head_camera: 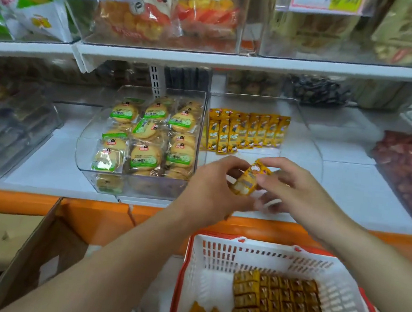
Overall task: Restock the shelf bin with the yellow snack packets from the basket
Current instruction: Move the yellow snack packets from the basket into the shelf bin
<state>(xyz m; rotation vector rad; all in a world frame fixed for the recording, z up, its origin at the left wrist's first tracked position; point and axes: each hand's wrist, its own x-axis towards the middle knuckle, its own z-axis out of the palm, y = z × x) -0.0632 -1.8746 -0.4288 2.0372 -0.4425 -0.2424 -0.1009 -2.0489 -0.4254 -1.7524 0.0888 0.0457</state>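
— White shelf (44,170) boards run across the wall, smooth and flat, lined with clear hard-plastic bins.
— And the shelf bin (311,147)?
— Centre of the frame, with slim yellow snack packets (248,132) standing in a row at its back.
— The hands?
— Left hand (211,189) and right hand (296,189) meet in front of that bin, fingers curled round one crinkly yellow packet (247,179).
— Around them?
— Lower right, a slotted white basket (213,259) holds tight rows of stacked packets (280,308). Round wrapped biscuits (145,156) sit left of centre, and a cardboard box (42,252) lower left.
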